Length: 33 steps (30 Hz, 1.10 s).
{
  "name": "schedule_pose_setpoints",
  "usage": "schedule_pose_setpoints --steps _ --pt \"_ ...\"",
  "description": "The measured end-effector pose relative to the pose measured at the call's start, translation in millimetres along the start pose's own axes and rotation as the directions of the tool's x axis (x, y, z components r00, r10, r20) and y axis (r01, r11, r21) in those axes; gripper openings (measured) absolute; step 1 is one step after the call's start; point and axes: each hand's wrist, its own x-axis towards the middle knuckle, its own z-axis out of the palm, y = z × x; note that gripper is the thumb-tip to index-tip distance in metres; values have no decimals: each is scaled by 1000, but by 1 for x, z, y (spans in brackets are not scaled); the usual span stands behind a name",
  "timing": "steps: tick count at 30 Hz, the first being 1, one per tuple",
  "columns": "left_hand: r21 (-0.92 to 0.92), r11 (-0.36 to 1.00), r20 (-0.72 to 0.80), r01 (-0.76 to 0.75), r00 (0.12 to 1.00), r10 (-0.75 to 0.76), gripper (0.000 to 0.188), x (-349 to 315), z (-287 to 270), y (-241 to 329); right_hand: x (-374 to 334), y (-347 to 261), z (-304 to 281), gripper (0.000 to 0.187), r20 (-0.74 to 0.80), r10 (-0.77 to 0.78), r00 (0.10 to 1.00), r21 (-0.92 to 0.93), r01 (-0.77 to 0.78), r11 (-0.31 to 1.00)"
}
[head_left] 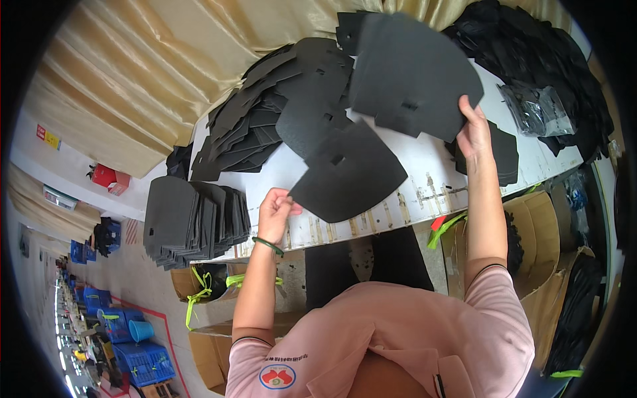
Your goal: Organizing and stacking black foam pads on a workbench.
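My left hand [275, 211], with a dark bangle on the wrist, pinches the near left corner of a flat black panel [352, 174] with a small slot in it. That panel lies over the front of the white table [421, 192]. Higher and to the right, my right hand [474, 126] grips the edge of a larger black panel [418, 73], thumb on top. It is raised and tilted, slightly blurred, with a slot near its lower edge. Behind my left hand spreads a loose heap of similar panels [255, 113]. Part of a smaller stack [504, 156] shows behind my right wrist.
A neat stack of black panels [192, 219] stands at the table's left end. At the far right are a pile of black fabric [531, 46] and a clear plastic bag [539, 109]. Cardboard boxes [537, 232] sit below the table; blue crates [142, 361] stand on the floor leftward.
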Motion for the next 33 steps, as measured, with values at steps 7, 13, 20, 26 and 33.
schedule_pose_setpoints --steps 7,13,20,26,33 --pt "-318 943 -147 94 978 -147 7 -16 -6 -10 -12 20 -32 51 -140 47 989 -41 -53 998" --pt "-364 927 -232 -95 973 8 5 -29 7 32 -27 45 -18 42 -109 -16 994 -225 -9 974" --pt "-156 960 -172 -232 963 205 4 -31 34 72 -37 48 17 36 59 -144 988 -455 156 877" --pt "53 923 -212 -381 899 383 7 -38 34 87 -39 53 24 35 73 -223 972 -594 222 774" --pt "241 856 -251 -458 822 511 9 -34 57 94 -60 72 44 35 68 -368 927 -615 330 716"
